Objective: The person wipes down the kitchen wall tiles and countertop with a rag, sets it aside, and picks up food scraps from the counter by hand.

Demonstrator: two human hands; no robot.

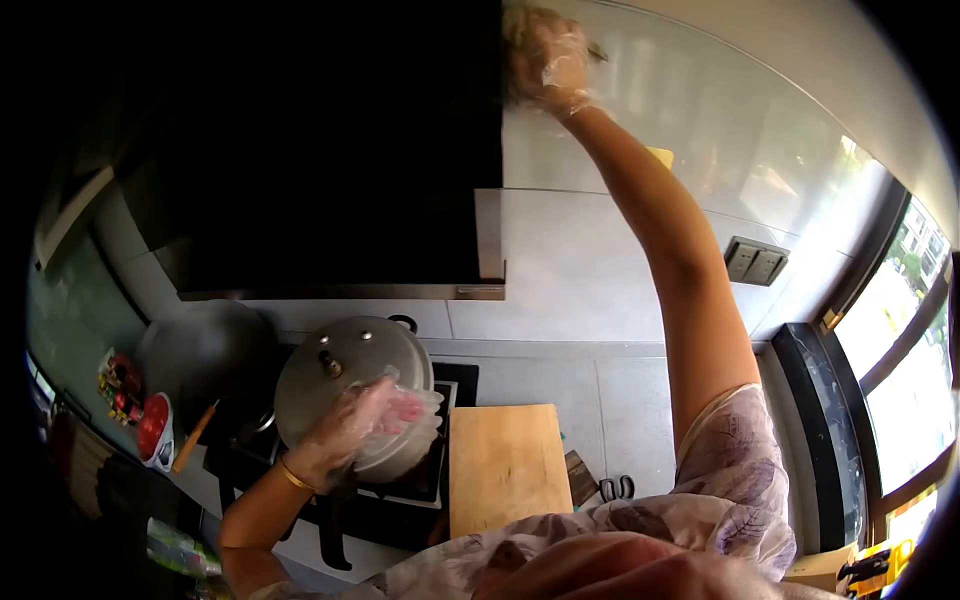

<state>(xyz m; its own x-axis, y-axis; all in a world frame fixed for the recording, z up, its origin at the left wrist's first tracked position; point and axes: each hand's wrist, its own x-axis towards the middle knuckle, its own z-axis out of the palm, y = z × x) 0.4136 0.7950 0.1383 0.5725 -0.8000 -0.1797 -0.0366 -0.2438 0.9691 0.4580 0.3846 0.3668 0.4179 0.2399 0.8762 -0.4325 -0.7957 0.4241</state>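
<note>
My right hand (552, 62), in a clear plastic glove, reaches high up against the tiled wall (590, 260) beside the dark range hood (330, 150). Its fingers are closed round something blurred that I cannot make out. My left hand (365, 425), also in a clear glove, is over the right front part of a large pressure cooker (340, 385) on the stove. Its fingers look spread, with nothing plainly held in them.
A wooden cutting board (508, 465) lies right of the stove, with scissors (617, 488) beside it. Farther left are a dark wok (205, 350) and a red bowl (155, 428). A socket (756, 261) and a window (905, 340) are at the right.
</note>
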